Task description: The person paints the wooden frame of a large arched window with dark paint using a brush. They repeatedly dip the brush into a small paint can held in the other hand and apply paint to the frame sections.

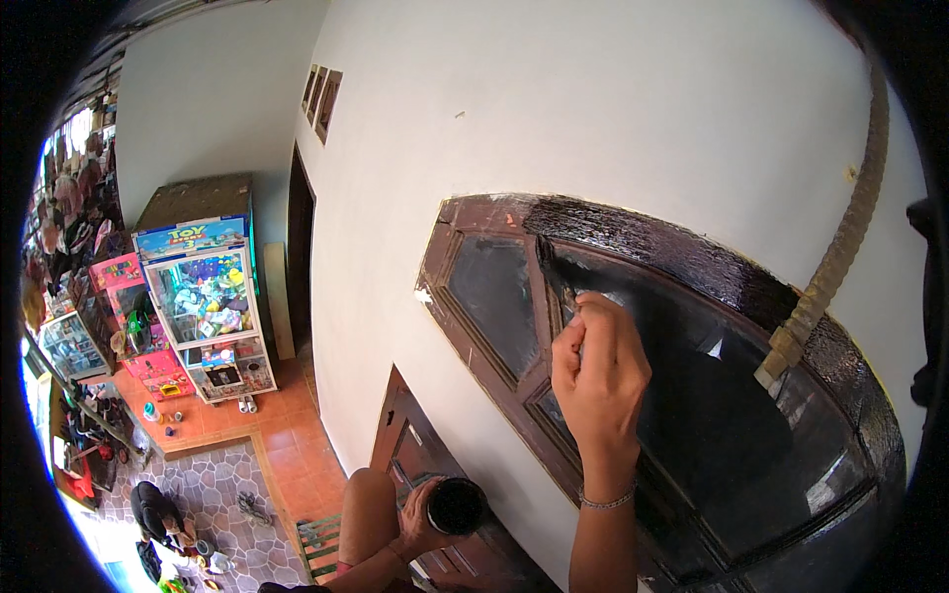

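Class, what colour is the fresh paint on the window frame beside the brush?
Glossy dark brown, nearly black, on the window frame; the head view shows it best.

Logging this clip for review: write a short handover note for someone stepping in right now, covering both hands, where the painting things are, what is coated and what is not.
Right hand: raised against the window frame, shut on a paintbrush whose bristles touch the centre upright.
Left hand: low, gripping a small can of dark paint, open top facing up.
Done: the top arch of the frame and most of the right side look dark and glossy.
Left: the left edge, the top-left corner and the lower-left rail still show reddish-brown wood.
A chain hangs across the right side of the window.
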`<action>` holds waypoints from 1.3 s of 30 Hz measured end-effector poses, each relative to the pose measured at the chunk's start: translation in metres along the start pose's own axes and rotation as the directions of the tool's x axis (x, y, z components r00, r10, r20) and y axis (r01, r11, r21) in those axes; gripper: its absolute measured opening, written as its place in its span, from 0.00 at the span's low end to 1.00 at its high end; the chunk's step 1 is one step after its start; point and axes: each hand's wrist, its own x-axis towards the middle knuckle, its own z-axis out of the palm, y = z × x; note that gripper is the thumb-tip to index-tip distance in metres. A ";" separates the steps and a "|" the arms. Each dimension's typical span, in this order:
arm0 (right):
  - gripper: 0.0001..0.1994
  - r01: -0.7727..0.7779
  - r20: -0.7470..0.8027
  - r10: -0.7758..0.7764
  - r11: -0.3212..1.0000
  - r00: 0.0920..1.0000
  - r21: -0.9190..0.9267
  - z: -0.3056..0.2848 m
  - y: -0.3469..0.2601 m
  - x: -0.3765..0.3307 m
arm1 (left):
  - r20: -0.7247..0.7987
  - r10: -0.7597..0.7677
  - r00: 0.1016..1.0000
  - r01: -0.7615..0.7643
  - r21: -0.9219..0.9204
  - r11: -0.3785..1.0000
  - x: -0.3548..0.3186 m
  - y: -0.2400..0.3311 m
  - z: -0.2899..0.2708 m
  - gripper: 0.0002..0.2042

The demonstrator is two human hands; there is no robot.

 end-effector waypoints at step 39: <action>0.08 -0.089 0.105 0.085 0.995 0.991 0.035 -0.032 -0.004 -0.007 | -0.050 0.083 0.995 -0.085 -0.042 0.995 -0.001 -0.001 0.001 0.58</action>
